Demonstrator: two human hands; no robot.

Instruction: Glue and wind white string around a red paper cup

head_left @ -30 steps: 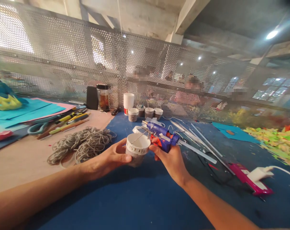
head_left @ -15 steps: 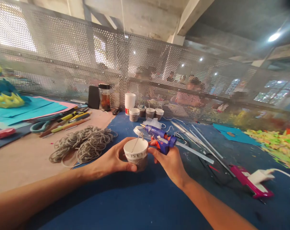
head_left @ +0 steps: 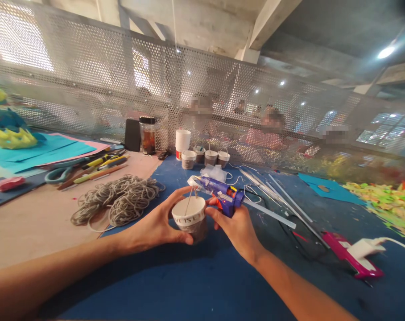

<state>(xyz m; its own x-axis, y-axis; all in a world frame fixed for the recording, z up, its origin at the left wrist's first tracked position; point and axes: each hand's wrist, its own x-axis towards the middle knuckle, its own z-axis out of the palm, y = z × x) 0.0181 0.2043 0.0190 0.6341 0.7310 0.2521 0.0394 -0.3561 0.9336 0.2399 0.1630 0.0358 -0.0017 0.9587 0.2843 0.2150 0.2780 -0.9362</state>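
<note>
My left hand [head_left: 164, 223] is closed around the side of a small white paper cup [head_left: 188, 208]. Grey cord wraps the cup's lower part, and a white lettered ribbon [head_left: 188, 220] runs around it below the rim. A thin strand stands up from inside. In my right hand [head_left: 237, 225] is a blue hot glue gun [head_left: 226, 203], its nozzle pointing left behind the cup and a clear glue stick [head_left: 271, 215] jutting from its back. The right fingertips are at the cup's right side, near the ribbon. A loose white curl [head_left: 193, 180] shows by the nozzle.
Left lies a heap of grey cord [head_left: 122, 200], with scissors [head_left: 60, 174] and pencil-like tools beyond. Several small cups [head_left: 189, 159] and a jar of dark drink [head_left: 147, 136] stand by the perforated screen [head_left: 98, 84]. Glue sticks [head_left: 261, 185] and a magenta power strip [head_left: 353, 256] lie right.
The cup has tilted and turned slightly in my left hand, so the ribbon's lettering shows a little differently. The glue gun stays in my right hand, shifted slightly.
</note>
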